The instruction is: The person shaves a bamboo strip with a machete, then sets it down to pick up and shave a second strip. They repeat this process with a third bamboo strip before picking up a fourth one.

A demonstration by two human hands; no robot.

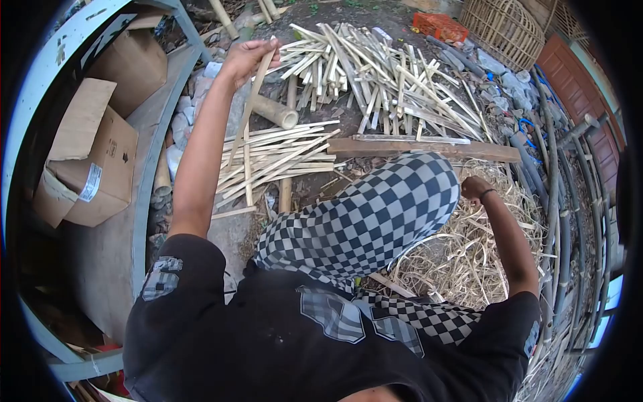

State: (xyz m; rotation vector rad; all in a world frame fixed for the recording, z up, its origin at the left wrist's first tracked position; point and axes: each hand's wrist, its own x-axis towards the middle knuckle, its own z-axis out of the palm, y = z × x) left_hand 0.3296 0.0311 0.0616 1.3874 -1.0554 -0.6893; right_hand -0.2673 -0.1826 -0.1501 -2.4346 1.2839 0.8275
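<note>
Raised at the upper left, my left hand [249,61] pinches the top end of a bamboo strip [252,100]. The strip slants down over a loose pile of split bamboo strips [295,158]. My right hand [475,189] is curled closed beside my bent knee in checkered trousers [375,214], above a heap of thin bamboo shavings [462,251]. Whatever its fingers hold, if anything, cannot be made out. Beyond the knee lies a long brown wooden board [429,149].
A larger pile of bamboo strips [395,80] lies ahead. Cut bamboo poles [274,112] rest near the left pile. Cardboard boxes [100,167] sit on a bench at left. An orange crate [440,27] and woven basket [504,30] stand behind; long poles [566,221] line the right.
</note>
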